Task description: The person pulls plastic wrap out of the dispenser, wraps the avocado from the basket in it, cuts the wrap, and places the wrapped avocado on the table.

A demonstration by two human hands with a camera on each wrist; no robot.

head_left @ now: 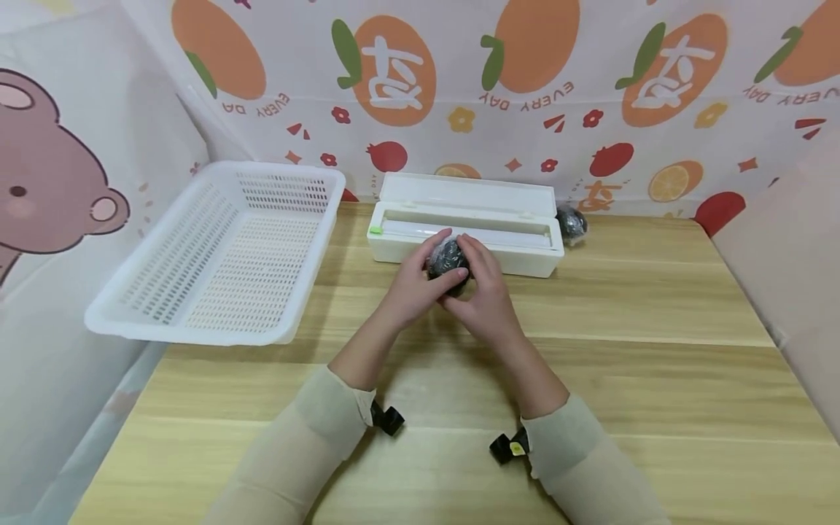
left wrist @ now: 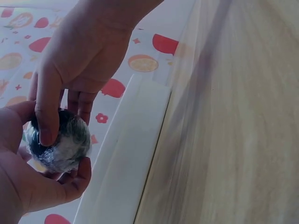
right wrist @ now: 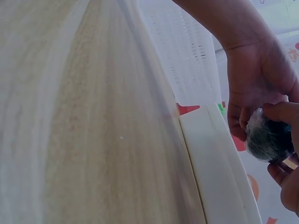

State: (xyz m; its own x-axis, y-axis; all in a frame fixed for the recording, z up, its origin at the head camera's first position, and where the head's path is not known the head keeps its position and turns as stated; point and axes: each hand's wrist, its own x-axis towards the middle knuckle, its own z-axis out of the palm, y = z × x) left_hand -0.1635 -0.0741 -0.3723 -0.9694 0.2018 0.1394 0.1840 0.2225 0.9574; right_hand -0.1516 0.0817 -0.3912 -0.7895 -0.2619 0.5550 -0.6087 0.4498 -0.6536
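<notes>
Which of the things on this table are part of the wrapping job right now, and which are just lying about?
In the job:
- wrapped dark ball, held by the left hand and the right hand
- white film dispenser box, lid open, right behind the hands

Lying about:
- white plastic basket, at the left, with nothing visible inside
- second dark ball, beside the box's right end

Worktop (head_left: pixel 656 379) fills the lower frame. Basket (head_left: pixel 223 251) sits at left centre, overhanging the worktop's left edge. Film dispenser box (head_left: pixel 466 222) lies at centre top, right of the basket. Wrapped ball (head_left: pixel 448 259) held between both hands just before the box. Second ball (head_left: pixel 572 223) touches the box's right end.
</notes>
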